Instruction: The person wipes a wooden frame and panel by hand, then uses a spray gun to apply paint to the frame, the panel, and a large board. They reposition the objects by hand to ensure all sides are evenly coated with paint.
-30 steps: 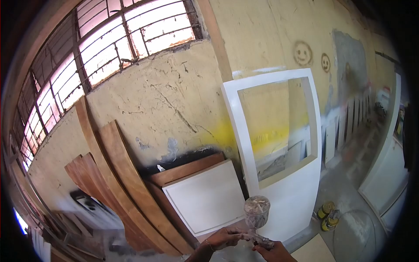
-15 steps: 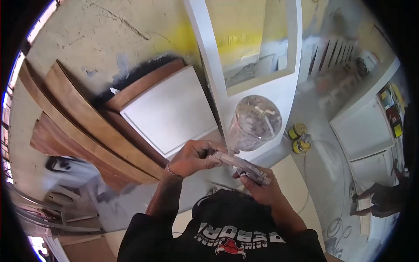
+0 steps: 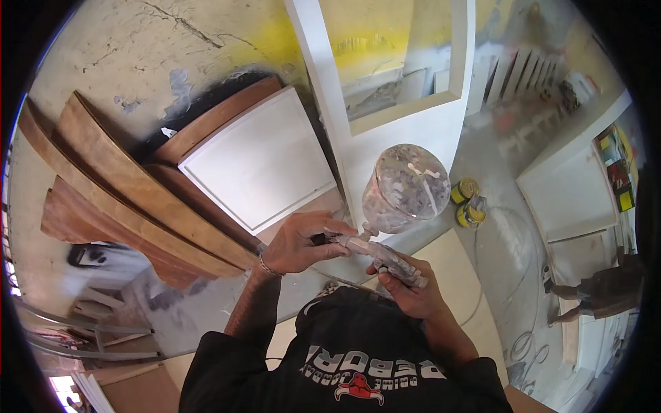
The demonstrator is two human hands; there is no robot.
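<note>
A paint-crusted spray gun [image 3: 385, 261] with a round, stained cup [image 3: 406, 189] on it is held in front of the black shirt. My right hand [image 3: 412, 289] is wrapped round the gun's handle end. At the gun's front end, my left hand [image 3: 303, 241] has its thumb and fingers pinched about the tip, and a bracelet circles that wrist. The cup stands up from the gun, its lid spattered grey and white.
A white panel [image 3: 258, 162] and curved brown boards [image 3: 144, 172] lean on the wall. Behind the cup stands a white frame [image 3: 406, 124]. Yellow cans [image 3: 469, 213] and a hose [image 3: 527, 354] are on the floor. Another person [image 3: 606, 289] is at the far right.
The view has shifted slightly. My left hand's fingers have changed position at the gun's front end, and the cup has tilted a little. My right hand keeps its hold.
</note>
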